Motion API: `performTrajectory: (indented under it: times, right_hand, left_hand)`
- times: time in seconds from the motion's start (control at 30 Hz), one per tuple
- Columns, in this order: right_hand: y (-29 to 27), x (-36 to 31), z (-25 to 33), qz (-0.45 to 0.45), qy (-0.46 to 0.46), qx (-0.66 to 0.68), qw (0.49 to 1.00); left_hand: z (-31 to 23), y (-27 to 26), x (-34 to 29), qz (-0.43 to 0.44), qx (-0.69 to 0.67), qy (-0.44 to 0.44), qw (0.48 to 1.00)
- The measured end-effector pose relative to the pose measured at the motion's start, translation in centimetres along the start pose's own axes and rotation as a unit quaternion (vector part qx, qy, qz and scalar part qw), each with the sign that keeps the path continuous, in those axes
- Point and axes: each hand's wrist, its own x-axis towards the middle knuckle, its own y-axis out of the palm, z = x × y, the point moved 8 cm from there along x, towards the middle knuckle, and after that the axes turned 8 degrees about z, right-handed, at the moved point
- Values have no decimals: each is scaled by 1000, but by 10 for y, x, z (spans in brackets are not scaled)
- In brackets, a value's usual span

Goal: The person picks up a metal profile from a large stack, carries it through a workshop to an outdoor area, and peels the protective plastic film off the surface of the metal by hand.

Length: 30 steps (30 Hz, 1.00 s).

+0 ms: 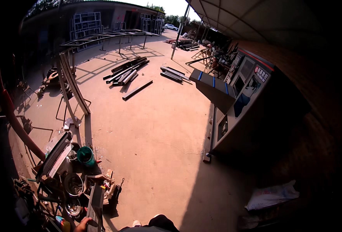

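At the lower left edge, my left hand (pixel 84 224) comes partly into view beside a long dark metal piece (pixel 96 201). Its fingers are mostly cut off by the picture's edge, so I cannot tell whether it touches or grips that piece. Small tools and parts (pixel 107 185) lie in a heap at the far end of the piece. Left of it are two round containers with bits in them, one a bowl (pixel 74 184), and a green bucket (pixel 86 156) is just beyond. A yellow and red bottle (pixel 63 223) stands near the hand. My right hand is out of view.
Metal bars (pixel 124 71) are piled on the concrete, with one loose bar (pixel 137 90) nearer. A big grey machine cabinet (pixel 240 100) stands at right, a white sack (pixel 273 196) below it. Long curved strips (pixel 73 83) lean at left near a red hose (pixel 22 131).
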Motion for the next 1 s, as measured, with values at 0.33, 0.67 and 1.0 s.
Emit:
performTrajectory:
  times: [0.33, 0.67, 1.0]
  right_hand:
    - [-286, 314, 104, -37, -13, -104, 994]
    - [-642, 490, 514, -71, -67, -112, 989]
    - [-693, 736, 715, 69, -9, -185, 980]
  left_hand:
    - [-287, 36, 178, -33, -49, 25, 998]
    - [-465, 44, 232, -141, -86, -23, 986]
    - [-687, -55, 447, -96, -157, 5, 983]
